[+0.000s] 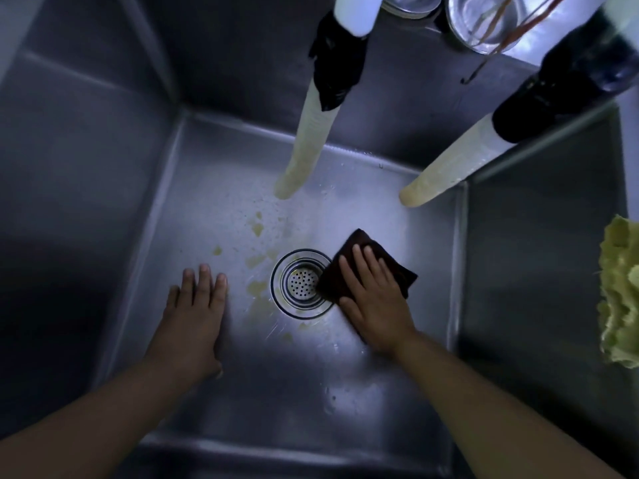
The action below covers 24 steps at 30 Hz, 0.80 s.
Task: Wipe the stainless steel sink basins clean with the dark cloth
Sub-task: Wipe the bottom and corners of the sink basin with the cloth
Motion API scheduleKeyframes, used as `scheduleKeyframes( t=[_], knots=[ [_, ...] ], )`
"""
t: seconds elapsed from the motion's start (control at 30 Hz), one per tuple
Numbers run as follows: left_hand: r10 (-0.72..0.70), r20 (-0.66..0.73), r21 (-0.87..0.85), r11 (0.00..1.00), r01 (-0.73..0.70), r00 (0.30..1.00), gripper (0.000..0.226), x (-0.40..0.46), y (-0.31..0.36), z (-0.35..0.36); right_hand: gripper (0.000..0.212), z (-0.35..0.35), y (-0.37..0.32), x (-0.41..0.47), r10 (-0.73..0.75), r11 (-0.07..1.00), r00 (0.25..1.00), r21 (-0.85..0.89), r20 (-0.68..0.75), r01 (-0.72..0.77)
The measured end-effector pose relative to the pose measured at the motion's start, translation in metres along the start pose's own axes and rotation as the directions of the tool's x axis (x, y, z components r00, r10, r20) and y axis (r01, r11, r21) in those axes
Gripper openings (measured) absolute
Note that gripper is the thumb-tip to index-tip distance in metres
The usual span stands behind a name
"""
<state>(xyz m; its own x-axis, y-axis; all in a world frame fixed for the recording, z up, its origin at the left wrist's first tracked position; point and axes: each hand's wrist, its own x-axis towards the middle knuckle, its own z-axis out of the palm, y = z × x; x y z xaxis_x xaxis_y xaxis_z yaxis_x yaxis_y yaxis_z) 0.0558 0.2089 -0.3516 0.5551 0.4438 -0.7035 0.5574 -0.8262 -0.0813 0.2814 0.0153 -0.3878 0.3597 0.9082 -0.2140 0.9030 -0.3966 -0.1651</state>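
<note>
Where flat right hand (375, 299) presses: dark cloth (397, 271), folded, beside drain (301, 284); grip loose.

Dim bluish light; two pale hoses (304, 146) hang down; steel bowls (484, 19) on the back ledge.

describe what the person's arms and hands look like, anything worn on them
Both forearms are bare as far as the frame shows, with no sleeves in view. The left hand and right hand wear no gloves, and no rings, watch or bracelets are visible.
</note>
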Motion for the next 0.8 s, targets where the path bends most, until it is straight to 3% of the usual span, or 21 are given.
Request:
scheduleKeyframes(
  t=[0.1,0.2,0.43,0.53,0.67,0.8],
  knots=[
    [0.013,-0.015,-0.041,0.999,-0.013,1.0,0.146,0.001,-0.003,0.003,0.06,-0.005,0.022,0.002,0.067,0.997,0.997,-0.026,-0.022,-0.068],
    [0.025,-0.022,-0.066,0.997,-0.026,0.999,0.149,0.002,-0.005,0.008,0.064,-0.012,0.04,0.031,0.237,0.971,0.971,-0.032,-0.031,-0.238],
    [0.043,-0.02,-0.088,0.995,-0.045,0.999,0.145,0.005,-0.006,0.012,0.068,-0.024,0.038,0.139,0.644,0.764,0.759,0.146,-0.1,-0.629],
    [0.032,-0.025,-0.08,0.996,-0.034,0.999,0.14,0.005,-0.005,0.01,0.07,-0.026,0.009,0.173,0.699,0.713,0.707,0.186,-0.109,-0.676],
    [0.034,-0.011,-0.035,0.999,-0.035,0.999,0.145,0.006,-0.005,0.007,0.074,-0.024,-0.036,0.202,0.627,0.778,0.771,0.134,-0.11,-0.614],
    [0.029,-0.003,-0.047,0.998,-0.029,1.0,0.145,0.005,-0.004,0.006,0.073,-0.014,-0.094,0.227,0.348,0.936,0.934,0.075,-0.074,-0.343]
  ],
)
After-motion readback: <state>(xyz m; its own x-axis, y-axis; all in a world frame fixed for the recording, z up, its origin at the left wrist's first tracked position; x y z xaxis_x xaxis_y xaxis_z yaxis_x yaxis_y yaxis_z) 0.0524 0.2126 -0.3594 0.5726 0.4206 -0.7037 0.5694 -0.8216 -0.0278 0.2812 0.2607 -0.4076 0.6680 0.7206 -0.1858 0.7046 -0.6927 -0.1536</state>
